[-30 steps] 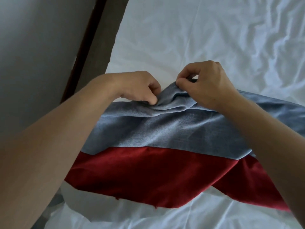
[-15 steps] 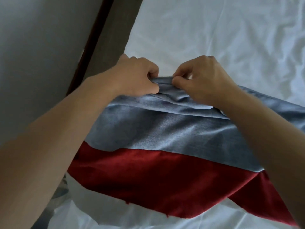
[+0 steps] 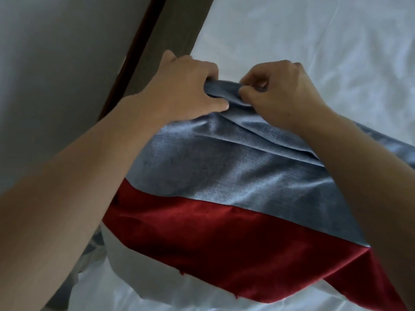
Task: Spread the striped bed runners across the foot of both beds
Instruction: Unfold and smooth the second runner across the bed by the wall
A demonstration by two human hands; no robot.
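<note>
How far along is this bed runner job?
Early. Done: the blue-grey and red striped fabric runner already lies on the white bed sheet. In hand: the left hand and right hand pinch its bunched far edge. Left: smoothing it flat; no second bed is in view.

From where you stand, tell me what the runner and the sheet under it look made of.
The bed runner looks like woven fabric with a soft sheen: its grey-blue band shows a fine weave, and its red band glints like velvet or satin. The white sheet looks like matte cotton, going by its fine creases.
</note>
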